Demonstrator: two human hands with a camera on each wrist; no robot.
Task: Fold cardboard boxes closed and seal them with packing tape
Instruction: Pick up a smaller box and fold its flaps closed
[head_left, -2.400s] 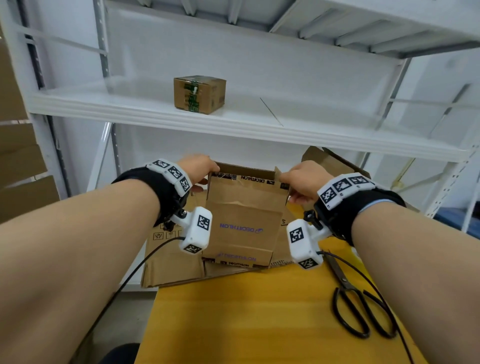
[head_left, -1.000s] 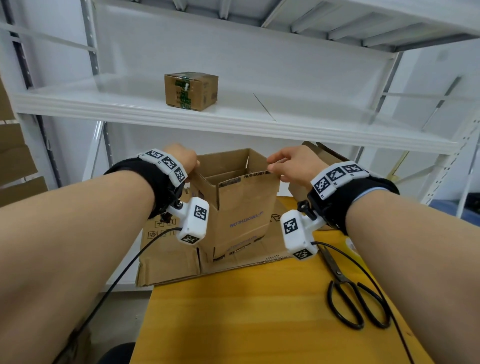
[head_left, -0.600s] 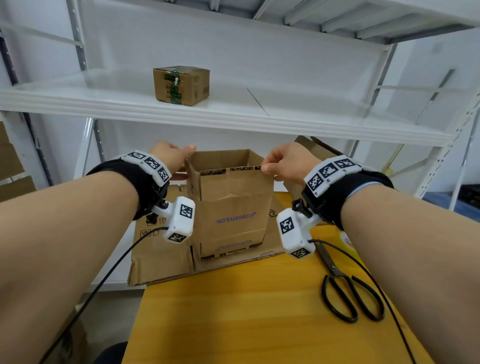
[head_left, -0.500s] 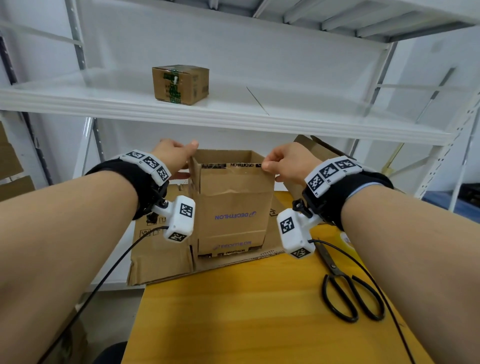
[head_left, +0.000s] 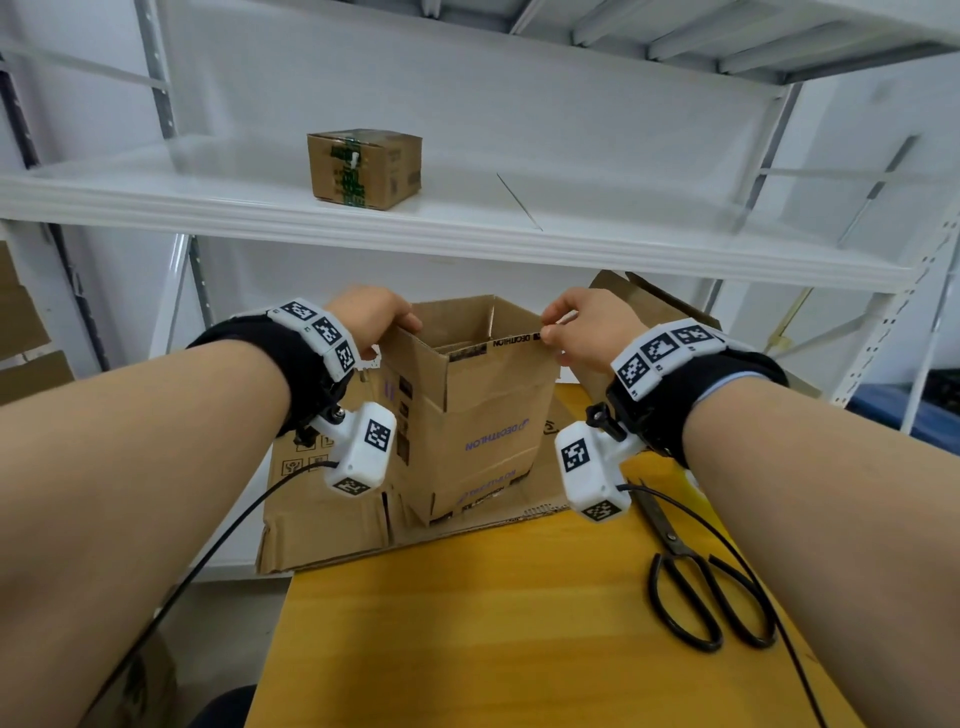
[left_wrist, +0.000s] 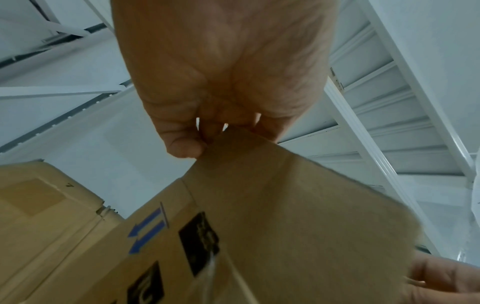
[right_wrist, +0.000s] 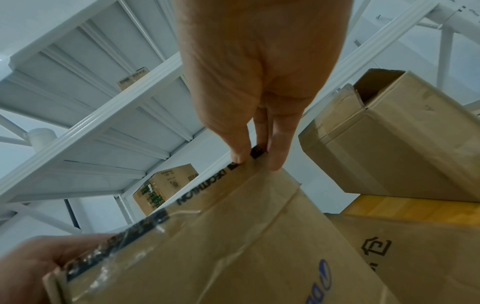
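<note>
An open brown cardboard box with blue print stands upright on flattened cardboard at the far end of the yellow table. Its top flaps stand up and the inside is partly visible. My left hand pinches the top left corner of the box. My right hand pinches the top right edge of the box between thumb and fingers. No tape roll shows in any view.
Black scissors lie on the table at the right. Another open box stands behind my right hand. A small taped box sits on the white shelf above. Cables run from both wrist cameras.
The box has been turned slightly, so its left side panel now faces me more. Both hands keep their pinch on the top edges.
</note>
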